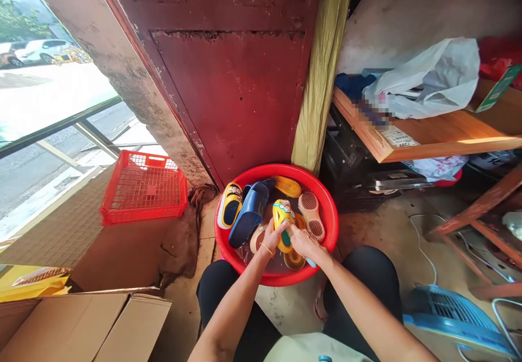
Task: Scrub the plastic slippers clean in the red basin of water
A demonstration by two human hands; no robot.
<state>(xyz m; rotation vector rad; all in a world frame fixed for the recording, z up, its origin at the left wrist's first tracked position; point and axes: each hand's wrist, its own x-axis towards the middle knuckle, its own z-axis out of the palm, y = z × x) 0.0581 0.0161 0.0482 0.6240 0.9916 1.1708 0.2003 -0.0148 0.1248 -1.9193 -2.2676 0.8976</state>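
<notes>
A red basin (332,215) holds several shoes and slippers in dark water. My left hand (271,238) is closed round the side of a yellow shoe (281,213) with a coloured trim, above the middle of the basin. On the shoe's right side my right hand (304,242) is closed; a light-blue end (310,262) shows below its palm, the rest of that item hidden. Left of them lie a dark blue slipper (249,212) and a yellow and white shoe (230,207). A pinkish shoe (312,216) rests sole up at the right, and a yellow sole (287,186) lies at the back.
A red crate (150,191) and cardboard boxes (73,324) stand on the left. Behind the basin is a dark red door (240,101). To the right are a wooden shelf (448,128) bearing a white bag (440,79), and a blue fan (457,318) on the floor.
</notes>
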